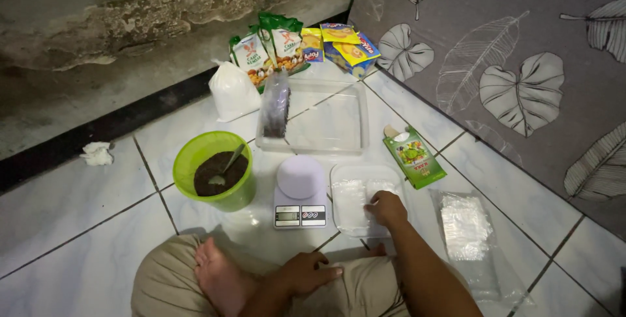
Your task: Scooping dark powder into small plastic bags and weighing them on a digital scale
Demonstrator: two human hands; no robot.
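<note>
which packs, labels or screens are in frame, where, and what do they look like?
Snack bags: back by the wall, upright, green and white.
Yellow packets: right of the bags, yellow, blue and red.
White bag: left of the clear tray, plain.
Green carton: right, lying flat, green with white top.
Scale screen: front of the white scale, small grey displays.
Clear bag: far right, see-through.

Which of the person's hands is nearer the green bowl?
Left. The left hand rests on the lap, below and right of the green bowl; the right hand is farther right, on the clear tray.
</note>
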